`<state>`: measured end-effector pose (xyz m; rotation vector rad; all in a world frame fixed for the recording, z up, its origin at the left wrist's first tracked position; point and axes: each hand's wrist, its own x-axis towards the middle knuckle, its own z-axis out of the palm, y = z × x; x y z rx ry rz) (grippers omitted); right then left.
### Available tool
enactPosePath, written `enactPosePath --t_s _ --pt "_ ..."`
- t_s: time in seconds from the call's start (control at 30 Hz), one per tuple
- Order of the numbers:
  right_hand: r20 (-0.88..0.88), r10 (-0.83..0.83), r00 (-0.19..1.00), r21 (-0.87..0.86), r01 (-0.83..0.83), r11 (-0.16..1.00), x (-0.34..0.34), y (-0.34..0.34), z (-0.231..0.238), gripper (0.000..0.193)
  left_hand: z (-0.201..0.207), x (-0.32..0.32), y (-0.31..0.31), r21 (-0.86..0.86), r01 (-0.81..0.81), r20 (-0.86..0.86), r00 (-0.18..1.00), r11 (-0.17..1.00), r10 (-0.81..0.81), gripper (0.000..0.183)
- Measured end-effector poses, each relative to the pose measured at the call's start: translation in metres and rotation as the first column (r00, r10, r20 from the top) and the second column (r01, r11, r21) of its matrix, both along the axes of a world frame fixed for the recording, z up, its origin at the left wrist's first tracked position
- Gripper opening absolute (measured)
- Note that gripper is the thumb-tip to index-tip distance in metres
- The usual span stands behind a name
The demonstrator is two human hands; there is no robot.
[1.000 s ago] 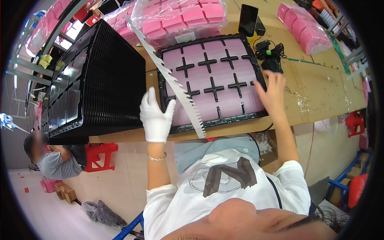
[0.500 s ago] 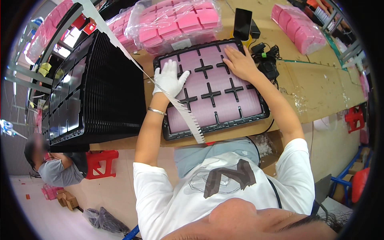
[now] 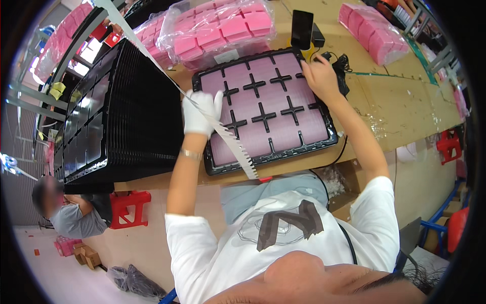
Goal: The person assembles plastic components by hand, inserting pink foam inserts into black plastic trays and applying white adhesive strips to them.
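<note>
A black tray (image 3: 225, 167) with cross-shaped dividers lies in front of me, pink-lilac sheet material (image 3: 283, 129) showing between its ribs. My left hand (image 3: 198, 115), in a white glove, is at the tray's left edge with the thumb raised apart; a pale, saw-toothed strip (image 3: 230, 144) passes across it and hides some fingers. My bare right hand (image 3: 322, 80) is at the tray's upper right edge, fingers bent but apart. Whether either hand touches the rim is hard to tell.
A tall stack of black trays (image 3: 136, 116) stands at left. Bagged pink foam blocks (image 3: 223, 30) lie behind the tray, more pink foam (image 3: 374, 33) at far right. A phone (image 3: 302, 28) on a stand and black cables (image 3: 340, 66) sit beyond my right hand. Someone sits at lower left (image 3: 78, 215).
Both hands have come off the pink-lilac surface. The left moved down and left to the tray's edge, the right moved right to its edge. The tray has shifted slightly left in view.
</note>
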<state>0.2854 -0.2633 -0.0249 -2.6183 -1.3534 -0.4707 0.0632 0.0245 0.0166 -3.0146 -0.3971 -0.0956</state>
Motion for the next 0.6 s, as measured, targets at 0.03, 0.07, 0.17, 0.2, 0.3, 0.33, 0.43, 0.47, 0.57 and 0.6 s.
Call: enactPosePath --t_s 0.03,0.07,0.17,0.2,0.3,0.33,0.43,0.47,0.57,0.6 --pt "-0.058 0.004 0.998 0.106 0.002 0.994 -0.014 -0.018 -0.003 0.021 -0.001 -0.017 -0.007 -0.096 0.032 0.026 0.999 0.995 -0.030 0.036" --pt "-0.143 0.143 0.979 0.254 -0.103 0.962 -0.039 -0.028 -0.003 0.022 -0.004 -0.037 -0.020 -0.122 0.189 0.227 0.961 0.974 -0.158 0.034" --pt "-0.162 0.446 0.880 0.324 -0.380 0.867 -0.114 -0.061 0.011 0.024 -0.009 -0.093 -0.055 -0.101 0.481 0.325 0.843 0.871 -0.428 0.040" --pt "-0.168 0.442 0.881 0.323 -0.374 0.869 -0.124 -0.076 0.010 0.024 -0.016 -0.109 -0.059 -0.181 0.475 0.231 0.872 0.861 -0.432 0.048" --pt "-0.174 0.376 0.910 0.149 -0.353 0.924 -0.136 -0.111 0.007 0.026 0.001 -0.137 -0.062 -0.353 0.370 0.032 0.923 0.859 -0.384 0.046" --pt "-0.168 0.374 0.912 0.130 -0.355 0.926 -0.138 -0.114 0.011 0.027 0.003 -0.145 -0.063 -0.305 0.370 0.044 0.926 0.877 -0.376 0.042" --pt "-0.130 0.369 0.920 0.118 -0.355 0.928 -0.140 -0.109 0.013 0.029 0.016 -0.135 -0.072 -0.302 0.220 -0.160 0.947 0.928 -0.277 0.038" --pt "-0.116 0.362 0.925 0.095 -0.352 0.931 -0.138 -0.111 0.012 0.029 0.022 -0.136 -0.073 -0.303 0.161 -0.238 0.942 0.939 -0.238 0.038" --pt "-0.079 0.342 0.937 0.071 -0.336 0.939 -0.143 -0.110 0.013 0.029 -0.002 -0.150 -0.066 -0.144 0.387 0.113 0.921 0.911 -0.373 0.037" --pt "-0.057 0.324 0.944 0.069 -0.320 0.945 -0.145 -0.109 0.013 0.029 -0.007 -0.148 -0.067 -0.108 0.375 0.140 0.923 0.921 -0.359 0.037"
